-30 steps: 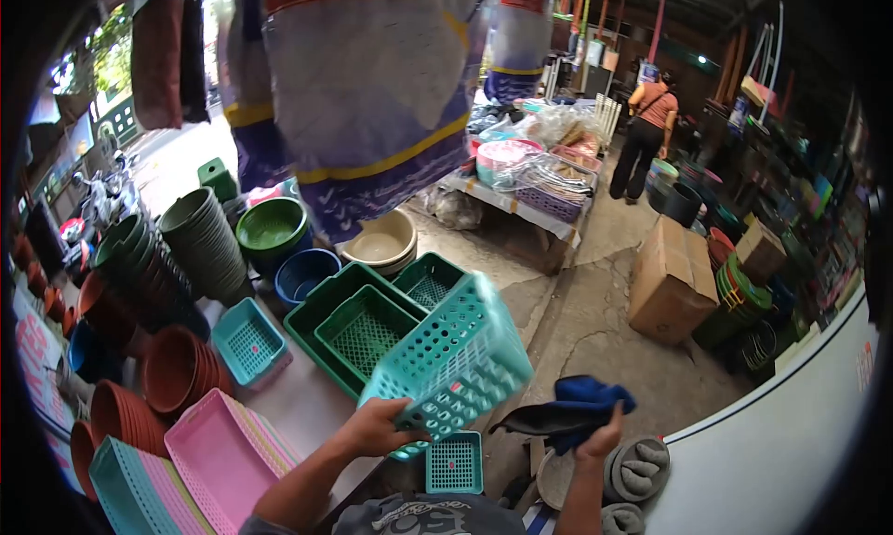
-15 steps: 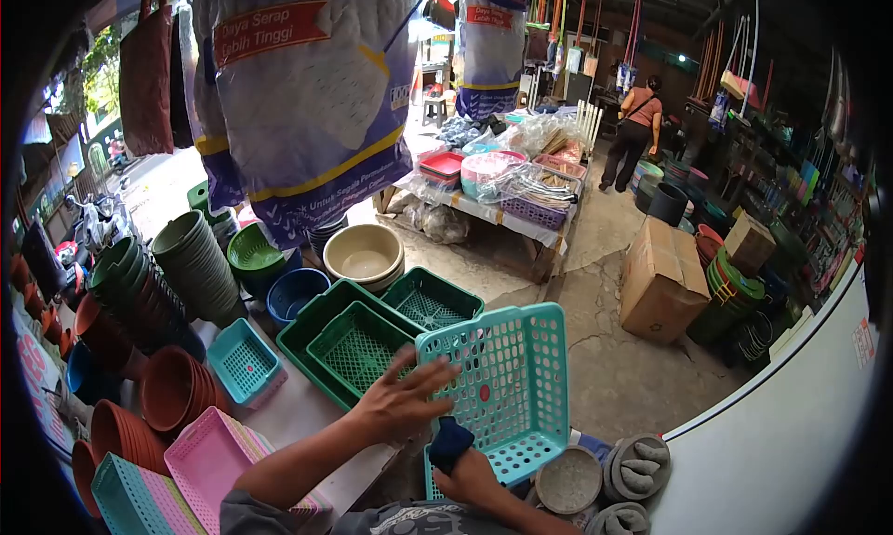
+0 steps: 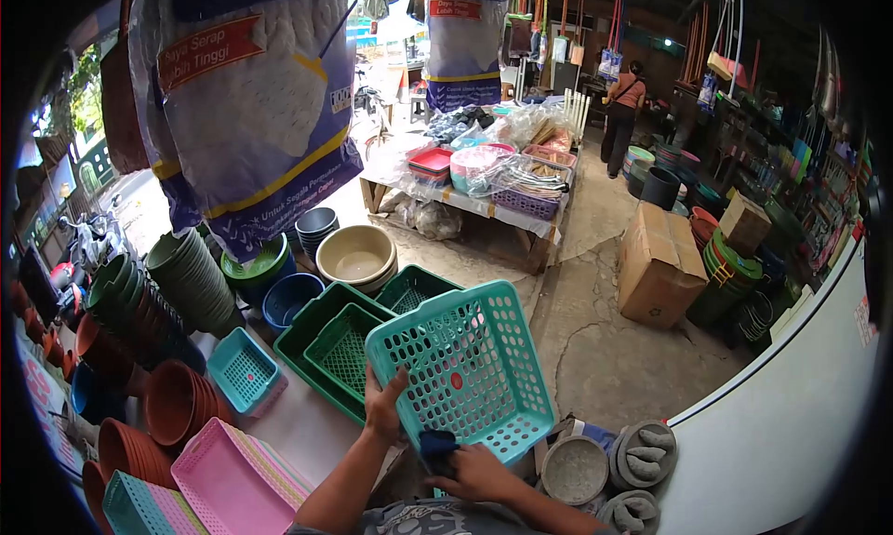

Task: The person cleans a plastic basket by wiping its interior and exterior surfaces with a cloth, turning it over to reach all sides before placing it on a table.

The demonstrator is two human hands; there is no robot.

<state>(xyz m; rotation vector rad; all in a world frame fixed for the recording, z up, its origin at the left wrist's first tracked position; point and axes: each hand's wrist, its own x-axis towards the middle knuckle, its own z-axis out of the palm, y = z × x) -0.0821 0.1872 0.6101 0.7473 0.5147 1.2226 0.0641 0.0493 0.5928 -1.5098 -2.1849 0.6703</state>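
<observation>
A turquoise perforated plastic basket [image 3: 468,421] is tilted up in front of me, its inside facing me and a red sticker [image 3: 456,381] at its centre. My left hand [image 3: 382,407] grips the basket's left side, with the thumb in front and some fingers hidden behind it. A dark blue cloth [image 3: 436,449] is bunched in my right hand [image 3: 473,472], against the basket's lower left edge. Nested dark green baskets [image 3: 337,344] stand just beyond my left hand.
Pink baskets [image 3: 228,484], a small turquoise basket [image 3: 247,372] and brown pots [image 3: 177,403] stand at the left. Packaged mop heads [image 3: 256,107] hang ahead. Stone mortars [image 3: 574,470] and a white surface [image 3: 763,423] are at the right. A cardboard box [image 3: 659,265] and a person [image 3: 623,116] are farther back.
My left hand has gone from spread fingers by the basket to gripping its side. The basket has shifted left and tilted. The cloth stays in my right hand.
</observation>
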